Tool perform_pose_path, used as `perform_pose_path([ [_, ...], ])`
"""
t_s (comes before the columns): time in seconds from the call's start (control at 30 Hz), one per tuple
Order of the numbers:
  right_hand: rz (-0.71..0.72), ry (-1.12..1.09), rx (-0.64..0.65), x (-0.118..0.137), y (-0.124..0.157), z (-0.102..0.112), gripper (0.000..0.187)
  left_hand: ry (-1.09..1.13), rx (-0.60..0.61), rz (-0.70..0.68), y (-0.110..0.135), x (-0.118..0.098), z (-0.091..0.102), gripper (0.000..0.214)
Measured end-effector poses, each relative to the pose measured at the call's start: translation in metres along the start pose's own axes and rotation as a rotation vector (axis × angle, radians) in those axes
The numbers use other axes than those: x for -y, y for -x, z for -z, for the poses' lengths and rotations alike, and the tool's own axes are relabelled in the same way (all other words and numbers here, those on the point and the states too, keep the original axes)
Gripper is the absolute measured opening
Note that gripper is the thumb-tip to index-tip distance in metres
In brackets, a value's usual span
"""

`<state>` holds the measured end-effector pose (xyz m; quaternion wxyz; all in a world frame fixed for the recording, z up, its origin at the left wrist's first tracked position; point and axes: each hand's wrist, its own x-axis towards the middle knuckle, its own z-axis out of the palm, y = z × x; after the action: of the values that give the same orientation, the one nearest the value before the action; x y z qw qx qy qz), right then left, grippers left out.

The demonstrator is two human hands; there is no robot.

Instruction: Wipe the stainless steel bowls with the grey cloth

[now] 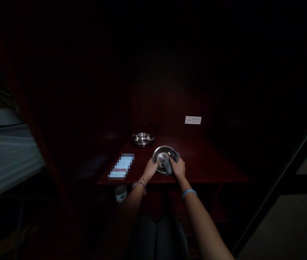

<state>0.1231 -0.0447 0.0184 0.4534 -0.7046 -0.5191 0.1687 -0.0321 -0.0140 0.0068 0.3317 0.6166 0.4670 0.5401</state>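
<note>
A shiny metal bowl [158,156] is tilted toward me above the front part of the dark red desk [207,166]. My left hand [150,169] grips its left rim, thumb on the inner side. In my right hand [178,167] is a grey cloth [167,165], bunched under the fingers and pressed against the bowl's inside at the right. Part of the cloth sticks out past the far right rim. Behind and to the left, a stack of similar metal bowls [142,140] rests on the desk.
A pixelated bright rectangle [121,167] lies at the desk's left front. A white socket panel [193,120] is on the back wall. Below the desk edge at left stands a clear bottle [121,194]. Dark panels rise on both sides, and my knees are under the desk.
</note>
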Motion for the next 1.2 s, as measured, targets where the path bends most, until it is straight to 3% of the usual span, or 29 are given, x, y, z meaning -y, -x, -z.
perform_pose_path([
  [1.2,0.001,0.004,-0.001,0.0000,0.0014,0.0005,0.041,-0.041,-0.024,0.014,-0.0001,0.0009,-0.0001,0.024],
])
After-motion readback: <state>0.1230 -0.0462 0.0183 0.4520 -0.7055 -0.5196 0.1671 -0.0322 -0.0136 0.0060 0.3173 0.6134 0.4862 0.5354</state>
